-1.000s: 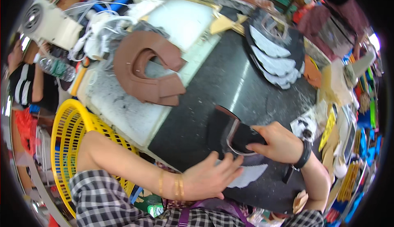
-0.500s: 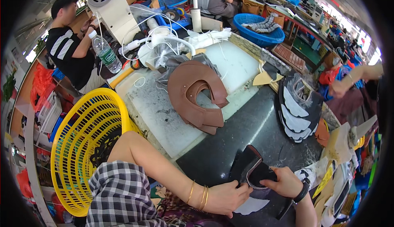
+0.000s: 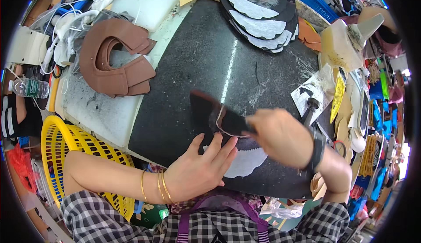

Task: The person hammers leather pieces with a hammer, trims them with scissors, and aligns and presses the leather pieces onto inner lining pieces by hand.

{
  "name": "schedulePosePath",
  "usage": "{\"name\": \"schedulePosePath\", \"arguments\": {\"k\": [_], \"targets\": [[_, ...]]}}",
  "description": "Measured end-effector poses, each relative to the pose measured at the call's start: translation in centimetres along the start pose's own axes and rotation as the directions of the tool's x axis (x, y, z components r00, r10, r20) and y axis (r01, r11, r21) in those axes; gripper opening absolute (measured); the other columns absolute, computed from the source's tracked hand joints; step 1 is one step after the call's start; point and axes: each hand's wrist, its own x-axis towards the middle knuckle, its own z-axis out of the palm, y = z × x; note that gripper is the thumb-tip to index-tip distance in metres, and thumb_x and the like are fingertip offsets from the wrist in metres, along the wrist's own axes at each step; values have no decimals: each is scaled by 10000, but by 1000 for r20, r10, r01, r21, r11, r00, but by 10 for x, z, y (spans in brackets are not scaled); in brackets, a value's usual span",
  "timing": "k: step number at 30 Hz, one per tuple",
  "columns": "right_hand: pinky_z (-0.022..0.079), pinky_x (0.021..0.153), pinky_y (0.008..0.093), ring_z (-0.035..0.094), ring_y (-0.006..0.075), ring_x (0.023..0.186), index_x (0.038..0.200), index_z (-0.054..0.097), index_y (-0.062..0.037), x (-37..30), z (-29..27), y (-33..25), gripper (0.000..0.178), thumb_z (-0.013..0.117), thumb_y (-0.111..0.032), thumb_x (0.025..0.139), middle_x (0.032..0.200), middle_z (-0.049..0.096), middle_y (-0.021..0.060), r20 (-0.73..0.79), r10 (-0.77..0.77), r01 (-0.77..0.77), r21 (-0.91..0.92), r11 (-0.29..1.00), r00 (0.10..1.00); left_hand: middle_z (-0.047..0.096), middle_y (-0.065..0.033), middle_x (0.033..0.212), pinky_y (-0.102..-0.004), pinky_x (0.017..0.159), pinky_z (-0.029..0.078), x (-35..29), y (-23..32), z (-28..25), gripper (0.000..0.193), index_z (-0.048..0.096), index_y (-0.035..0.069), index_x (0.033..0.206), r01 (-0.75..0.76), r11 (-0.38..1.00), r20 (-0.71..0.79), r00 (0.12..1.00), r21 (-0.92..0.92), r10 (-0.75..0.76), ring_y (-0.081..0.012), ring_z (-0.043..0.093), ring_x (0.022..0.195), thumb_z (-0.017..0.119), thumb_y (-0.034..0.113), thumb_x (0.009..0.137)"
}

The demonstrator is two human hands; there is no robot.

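A black shoe upper [image 3: 237, 122] with a reddish-brown edge stands folded over the dark work surface, a pale line running along its curve. My right hand [image 3: 283, 137], blurred by motion, is closed on its right end. My left hand [image 3: 199, 168] lies with fingers spread, the tips touching the upper's near side and holding nothing. Beneath, between my hands, shows a light grey lining piece [image 3: 247, 162] with a saw-toothed edge, its upper part covered by the black upper. Brown horseshoe-shaped leather pieces [image 3: 105, 74] sit stacked at the left.
Black pieces with pale linings [image 3: 256, 21] lie fanned out at the back. Left are a yellow basket [image 3: 66, 133] and a plastic bottle [image 3: 33, 88]. At the right stand a whitish plastic container [image 3: 340, 45] and a black-handled tool [image 3: 310, 108] on a white scrap.
The view has tilted down and shifted right. My left fingers have gone from pinching the upper's edge to lying spread beside it. My right hand, still on the upper, is moving.
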Motion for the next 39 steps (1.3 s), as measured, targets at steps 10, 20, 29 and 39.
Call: {"name": "schedulePosePath", "arguments": {"k": [10,20,29,39], "targets": [[497,802,317,632,240,985,915,662,18,-47,76,-29,176,639,-93,781,1109,681,174,-350,-201,59,-377,924,915,639,-176,1187,-323,1016,463,-5,-31,-9,505,674,-77,1053,-73,961,-43,997,-267,64,-277,556,1184,674,350,784],[497,792,303,633,237,1006,910,679,29,-47,73,-27,174,631,-104,810,1118,691,176,-299,-219,74,-429,900,929,648,-160,1150,-318,935,526,1,-33,-9,531,655,-62,1055,-68,961,-59,997,-268,54,-275,592,1133,725,349,726],[516,905,345,612,307,1079,1006,676,93,-62,73,-22,387,590,-171,735,1162,653,230,-166,-377,276,-434,858,911,634,-70,796,-384,591,488,15,-104,-30,407,638,47,847,332,936,-122,931,-113,-345,-280,616,725,797,407,744],[505,950,380,642,279,1070,981,650,29,-93,19,31,325,635,-187,738,1101,679,166,167,-517,523,-507,685,840,716,-166,801,-335,643,557,20,-46,-42,214,668,-33,1055,242,574,252,966,-782,-64,-283,717,713,616,120,915]]}}
